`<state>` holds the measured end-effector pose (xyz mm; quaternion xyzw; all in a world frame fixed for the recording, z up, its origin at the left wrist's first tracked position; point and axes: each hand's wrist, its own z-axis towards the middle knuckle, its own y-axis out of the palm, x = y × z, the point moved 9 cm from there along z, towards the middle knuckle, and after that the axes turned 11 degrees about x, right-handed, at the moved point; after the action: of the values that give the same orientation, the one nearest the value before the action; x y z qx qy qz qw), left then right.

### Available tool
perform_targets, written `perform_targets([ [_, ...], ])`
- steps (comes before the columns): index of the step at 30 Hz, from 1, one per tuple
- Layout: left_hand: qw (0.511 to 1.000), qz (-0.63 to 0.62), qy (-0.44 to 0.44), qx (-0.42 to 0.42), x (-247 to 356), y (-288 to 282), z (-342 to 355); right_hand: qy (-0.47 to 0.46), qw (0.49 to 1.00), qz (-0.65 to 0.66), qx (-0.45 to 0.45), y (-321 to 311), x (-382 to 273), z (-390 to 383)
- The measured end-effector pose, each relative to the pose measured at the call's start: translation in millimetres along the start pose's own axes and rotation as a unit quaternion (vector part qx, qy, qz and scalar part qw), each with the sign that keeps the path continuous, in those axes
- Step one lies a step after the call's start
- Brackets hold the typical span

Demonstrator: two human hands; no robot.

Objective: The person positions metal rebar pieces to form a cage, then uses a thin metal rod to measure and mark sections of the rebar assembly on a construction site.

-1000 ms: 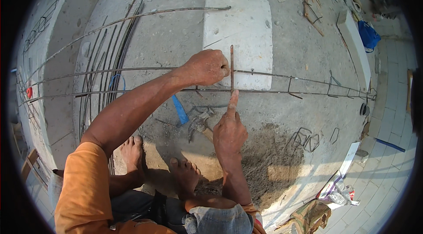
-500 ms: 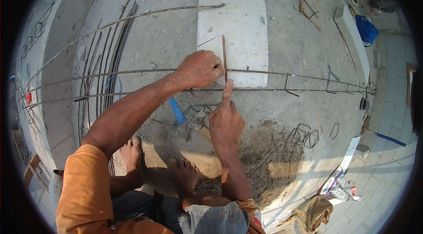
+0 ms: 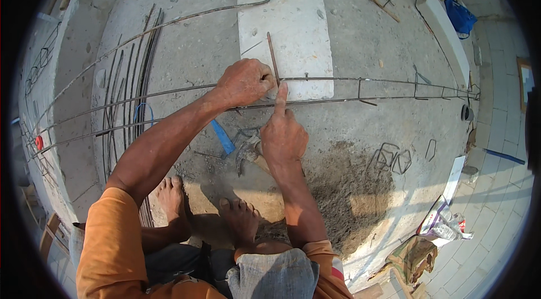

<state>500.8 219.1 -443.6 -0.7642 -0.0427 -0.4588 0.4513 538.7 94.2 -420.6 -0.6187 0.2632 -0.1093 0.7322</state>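
Observation:
My left hand (image 3: 245, 80) is closed over the far one of two long, thin rebars (image 3: 169, 92), which run side by side from left to right. Beside its thumb a short rusty rod (image 3: 271, 51) stands out away from me, its top leaning slightly left. My right hand (image 3: 285, 140) has its index finger stretched out, the tip at the rod's lower end by the far bar. Its other fingers are curled in, and whatever they might hold is hidden. Bent steel stirrups (image 3: 360, 91) hang on the bars to the right.
A pale slab (image 3: 293, 23) lies beyond my hands. A hammer (image 3: 252, 152) and a blue pointed object (image 3: 224, 138) lie near my feet. Loose stirrups (image 3: 394, 158) rest by dark sand (image 3: 344, 203). Several bars (image 3: 141, 68) lie at left, beside a concrete ledge (image 3: 84, 56).
The whole view has shifted slightly, with most things now higher and further left. The rusty rod leans a little more to the left. Both hands keep nearly the same pose and place on the bars.

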Motion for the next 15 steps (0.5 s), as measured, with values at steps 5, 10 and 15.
perform_targets([
  [5, 1.0, 0.005, -0.031, -0.002, -17.4, 3.2, -0.8, 0.006, 0.999, -0.01, -0.048, 8.5, -5.2, -20.8],
  [10, 1.0, -0.015, -0.014, -0.019, -3.0, 3.1, 3.7, -0.009, 1.0, -0.017, 0.008, 0.1, -1.8, 9.3],
  [15, 1.0, 0.0, -0.014, -0.014, -11.2, 4.7, -1.0, 0.013, 0.998, -0.024, -0.052, 9.2, -1.8, -26.6],
])
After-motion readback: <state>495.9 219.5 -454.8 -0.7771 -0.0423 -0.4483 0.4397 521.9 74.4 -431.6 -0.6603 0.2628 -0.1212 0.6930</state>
